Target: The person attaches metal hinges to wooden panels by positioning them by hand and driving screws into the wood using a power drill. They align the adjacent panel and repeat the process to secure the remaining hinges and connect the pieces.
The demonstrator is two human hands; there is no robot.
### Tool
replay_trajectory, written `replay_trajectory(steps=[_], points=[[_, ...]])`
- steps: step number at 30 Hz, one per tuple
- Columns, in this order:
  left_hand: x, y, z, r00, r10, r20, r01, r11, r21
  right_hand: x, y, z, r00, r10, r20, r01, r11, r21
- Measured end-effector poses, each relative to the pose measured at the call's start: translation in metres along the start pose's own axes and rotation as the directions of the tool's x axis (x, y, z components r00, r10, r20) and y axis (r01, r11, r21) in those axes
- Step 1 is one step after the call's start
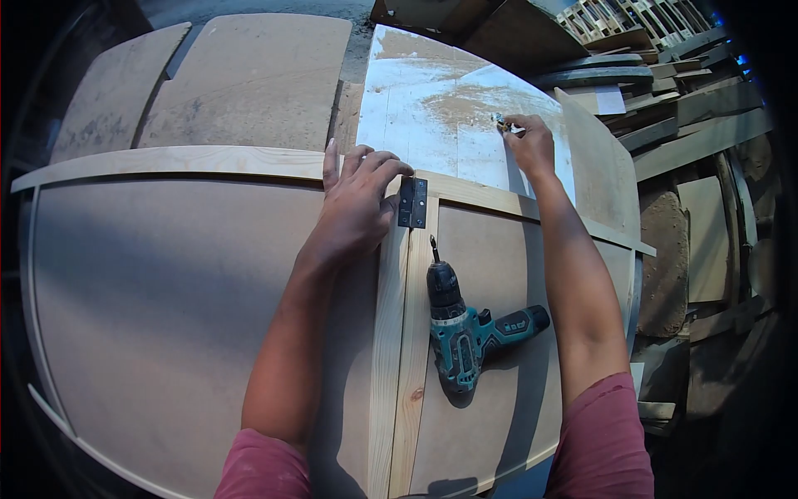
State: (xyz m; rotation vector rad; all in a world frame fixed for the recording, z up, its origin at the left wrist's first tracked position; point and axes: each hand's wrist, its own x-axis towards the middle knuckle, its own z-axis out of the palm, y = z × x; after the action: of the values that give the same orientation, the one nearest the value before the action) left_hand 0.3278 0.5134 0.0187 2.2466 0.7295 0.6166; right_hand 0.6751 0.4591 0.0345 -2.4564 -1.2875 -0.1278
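Observation:
A dark metal hinge (412, 203) lies across the joint between two pale wooden frame strips (389, 349). My left hand (357, 195) rests on the frame at the hinge's left edge, its fingers bent over the wood and partly spread. Over the white board (416, 108), my right hand (530, 143) pinches at a small pile of screws (501, 123); whether a screw is between the fingertips is too small to tell. A teal and black cordless drill (457, 333) lies on the right panel below the hinge, its bit pointing toward it.
Two framed panels (166, 316) lie side by side under my arms. Brown boards (249, 79) are beyond them at the back left. Stacked wood offcuts (698, 125) and leaning planks fill the right side, with slatted pallets (628, 21) at the top right.

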Motion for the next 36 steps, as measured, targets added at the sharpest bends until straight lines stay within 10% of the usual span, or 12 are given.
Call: replay_trajectory(steps=[14,20,36], points=[[0.0,-0.001,0.0,1.0,0.011,-0.011,-0.011,1.0,0.006,0.0,-0.003,-0.012,0.987,0.096,-0.128,-0.085,0.992,0.09],[0.0,-0.002,0.002,1.0,0.002,-0.009,-0.002,1.0,0.022,0.001,-0.006,-0.016,0.957,0.287,0.048,-0.288,0.912,0.291],[0.0,-0.002,0.003,1.0,0.005,-0.029,-0.005,1.0,0.007,-0.045,-0.063,-0.047,0.926,0.042,0.375,-0.254,0.806,0.535]])
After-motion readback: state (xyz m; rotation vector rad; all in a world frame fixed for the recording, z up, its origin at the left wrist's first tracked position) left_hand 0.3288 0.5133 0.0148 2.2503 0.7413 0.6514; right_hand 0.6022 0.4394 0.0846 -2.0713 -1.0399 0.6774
